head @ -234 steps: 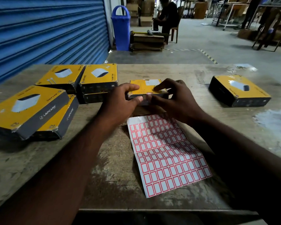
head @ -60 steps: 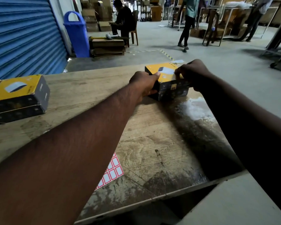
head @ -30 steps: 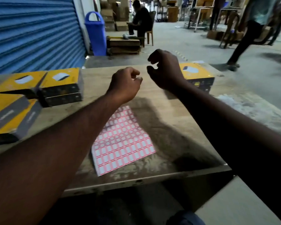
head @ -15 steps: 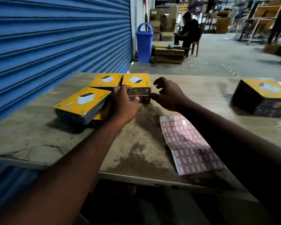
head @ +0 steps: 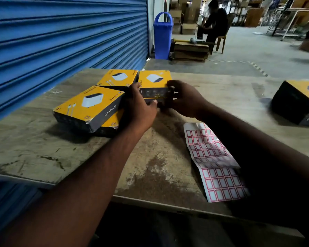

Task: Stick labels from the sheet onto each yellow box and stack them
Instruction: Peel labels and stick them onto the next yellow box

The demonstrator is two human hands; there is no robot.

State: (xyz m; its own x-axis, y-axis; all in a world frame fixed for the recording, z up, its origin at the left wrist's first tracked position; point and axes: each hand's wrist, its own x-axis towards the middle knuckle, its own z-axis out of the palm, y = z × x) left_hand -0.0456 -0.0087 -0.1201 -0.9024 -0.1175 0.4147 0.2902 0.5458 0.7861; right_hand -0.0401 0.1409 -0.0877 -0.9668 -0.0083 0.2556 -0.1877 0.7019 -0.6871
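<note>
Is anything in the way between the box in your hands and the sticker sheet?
Nothing visible. The left hand and right hand grip the box at its sides, and only bare table lies between it and the sheet, which is nearer the person and to the right.
</note>
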